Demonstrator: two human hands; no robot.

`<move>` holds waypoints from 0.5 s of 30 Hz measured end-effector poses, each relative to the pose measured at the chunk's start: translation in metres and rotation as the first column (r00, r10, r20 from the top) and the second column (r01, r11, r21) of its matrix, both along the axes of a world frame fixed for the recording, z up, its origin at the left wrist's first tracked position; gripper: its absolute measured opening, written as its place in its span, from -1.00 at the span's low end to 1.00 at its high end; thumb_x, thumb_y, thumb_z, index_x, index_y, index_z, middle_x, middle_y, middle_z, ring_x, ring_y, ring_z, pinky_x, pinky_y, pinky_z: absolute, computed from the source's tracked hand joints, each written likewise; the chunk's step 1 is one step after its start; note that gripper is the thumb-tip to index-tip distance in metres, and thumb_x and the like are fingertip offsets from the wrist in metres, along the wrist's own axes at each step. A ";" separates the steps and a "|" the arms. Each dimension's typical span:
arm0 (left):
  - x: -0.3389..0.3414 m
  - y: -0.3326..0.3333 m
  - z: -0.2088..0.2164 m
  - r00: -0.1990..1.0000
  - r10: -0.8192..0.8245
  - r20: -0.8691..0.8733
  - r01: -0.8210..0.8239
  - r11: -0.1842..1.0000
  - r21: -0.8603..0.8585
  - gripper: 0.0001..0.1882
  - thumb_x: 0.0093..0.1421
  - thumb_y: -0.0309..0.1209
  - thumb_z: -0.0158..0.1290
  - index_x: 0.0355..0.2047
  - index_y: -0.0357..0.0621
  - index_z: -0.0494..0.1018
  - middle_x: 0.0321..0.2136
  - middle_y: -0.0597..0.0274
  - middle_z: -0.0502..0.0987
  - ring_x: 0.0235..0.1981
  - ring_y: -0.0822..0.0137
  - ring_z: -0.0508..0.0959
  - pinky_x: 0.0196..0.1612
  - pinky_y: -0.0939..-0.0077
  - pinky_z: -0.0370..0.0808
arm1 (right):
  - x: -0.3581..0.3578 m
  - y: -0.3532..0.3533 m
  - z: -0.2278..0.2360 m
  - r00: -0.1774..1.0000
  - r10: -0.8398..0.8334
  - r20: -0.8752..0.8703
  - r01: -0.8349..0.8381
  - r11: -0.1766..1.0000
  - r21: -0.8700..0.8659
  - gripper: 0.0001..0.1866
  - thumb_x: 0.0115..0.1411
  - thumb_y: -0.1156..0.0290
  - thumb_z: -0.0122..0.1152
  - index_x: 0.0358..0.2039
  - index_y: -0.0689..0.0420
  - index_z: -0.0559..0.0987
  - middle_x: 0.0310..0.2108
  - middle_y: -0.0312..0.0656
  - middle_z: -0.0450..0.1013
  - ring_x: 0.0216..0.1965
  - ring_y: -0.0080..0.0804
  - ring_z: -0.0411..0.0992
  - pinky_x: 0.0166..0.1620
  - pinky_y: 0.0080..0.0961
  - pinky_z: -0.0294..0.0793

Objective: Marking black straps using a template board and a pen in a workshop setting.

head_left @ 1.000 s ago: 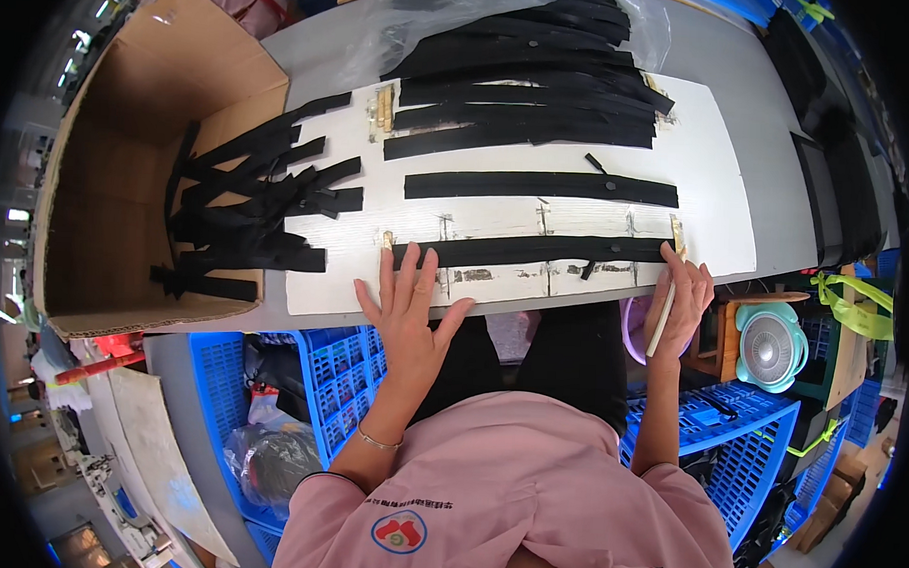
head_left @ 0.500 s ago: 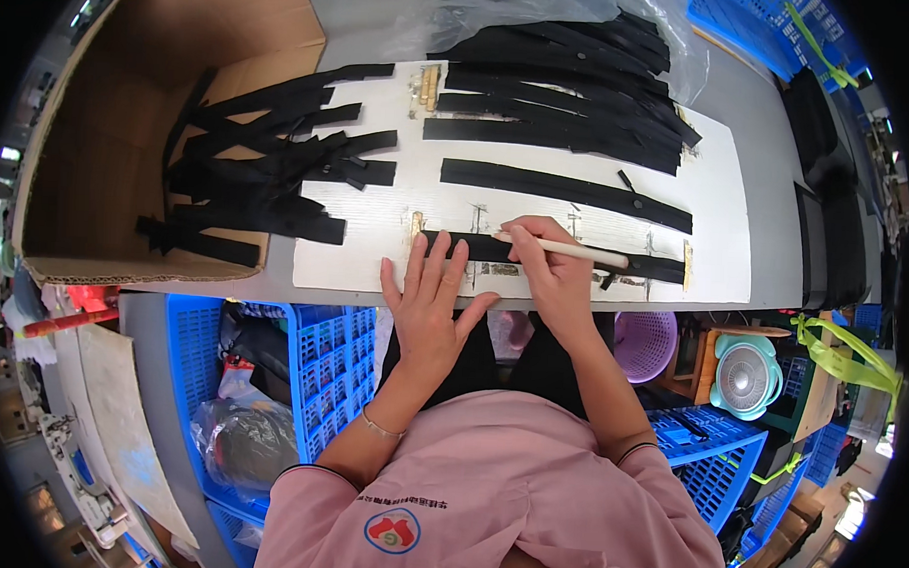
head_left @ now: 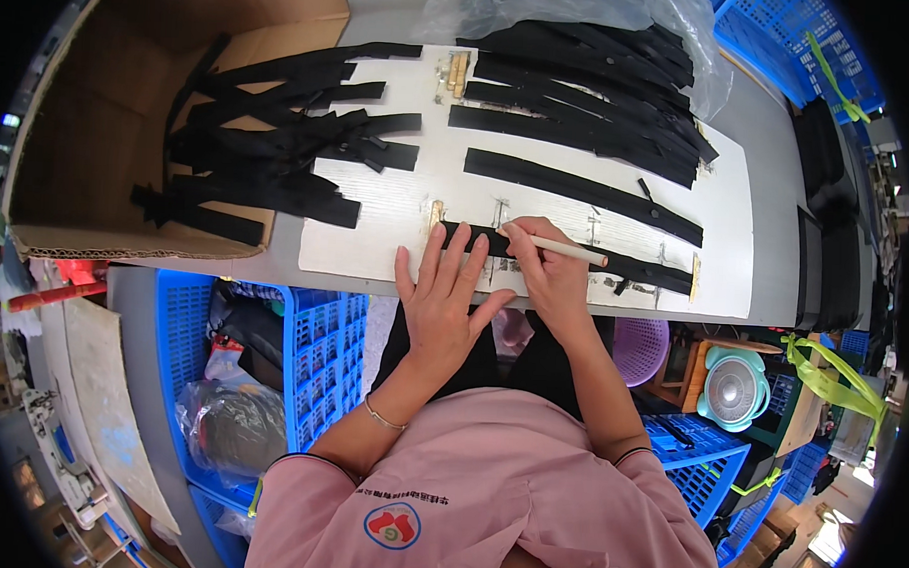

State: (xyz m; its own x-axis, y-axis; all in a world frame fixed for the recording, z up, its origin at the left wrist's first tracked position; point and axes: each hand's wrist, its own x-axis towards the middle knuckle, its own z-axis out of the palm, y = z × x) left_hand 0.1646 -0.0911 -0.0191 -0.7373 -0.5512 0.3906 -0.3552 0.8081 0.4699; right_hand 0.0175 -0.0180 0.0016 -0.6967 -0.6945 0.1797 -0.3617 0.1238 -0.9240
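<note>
The right grip [head_left: 557, 278] hides the middle of a pale pen [head_left: 581, 253]; whether its tip touches the nearest black strip [head_left: 660, 276] is too small to tell. The left grip [head_left: 442, 306] covers part of that strip. The upper edge crops the cardboard box [head_left: 100, 111], the lower edge the pink shirt [head_left: 469, 455].

Fairly even, bright light falls on the white board [head_left: 355, 253], the cardboard box [head_left: 89, 131] is dim inside, the clear plastic [head_left: 549, 1] glints, glare whitens the lower right, and straight edges bend toward the black rim.
</note>
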 end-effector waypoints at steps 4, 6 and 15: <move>0.000 0.000 0.002 1.000 0.001 0.004 -0.001 1.000 -0.002 -0.24 0.16 -0.01 0.30 0.31 -0.03 0.42 0.34 0.15 0.39 0.43 0.06 0.25 0.45 -0.18 -0.15 | 0.002 -0.002 0.003 0.999 -0.038 -0.019 0.038 0.999 -0.012 -0.83 0.37 0.42 0.22 -0.25 0.27 0.65 -0.44 -0.14 0.57 -0.49 -0.44 0.49 -0.38 -0.50 0.44; 0.001 -0.001 0.002 1.000 0.007 0.016 -0.007 1.000 -0.003 -0.24 0.16 -0.01 0.30 0.31 -0.03 0.43 0.34 0.14 0.39 0.43 0.06 0.26 0.45 -0.18 -0.14 | 0.000 0.003 0.004 1.000 0.000 0.010 0.000 1.000 0.014 -0.83 0.36 0.42 0.22 -0.28 0.27 0.65 -0.46 -0.14 0.57 -0.50 -0.42 0.49 -0.39 -0.50 0.43; 0.000 0.000 0.002 1.000 -0.007 0.025 0.007 1.000 0.012 -0.25 0.15 0.01 0.30 0.30 -0.03 0.44 0.34 0.13 0.39 0.44 0.04 0.24 0.44 -0.22 -0.15 | -0.002 0.006 0.002 0.996 0.086 0.002 -0.086 0.996 0.002 -0.80 0.34 0.40 0.24 -0.39 0.25 0.65 -0.55 -0.17 0.55 -0.57 -0.40 0.48 -0.46 -0.48 0.39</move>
State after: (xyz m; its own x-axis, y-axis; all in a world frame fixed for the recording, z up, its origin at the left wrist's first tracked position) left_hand 0.1647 -0.0915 -0.0168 -0.7505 -0.5507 0.3653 -0.3616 0.8049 0.4706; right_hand 0.0156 -0.0115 0.0033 -0.6345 -0.7525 0.1765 -0.3691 0.0943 -0.9246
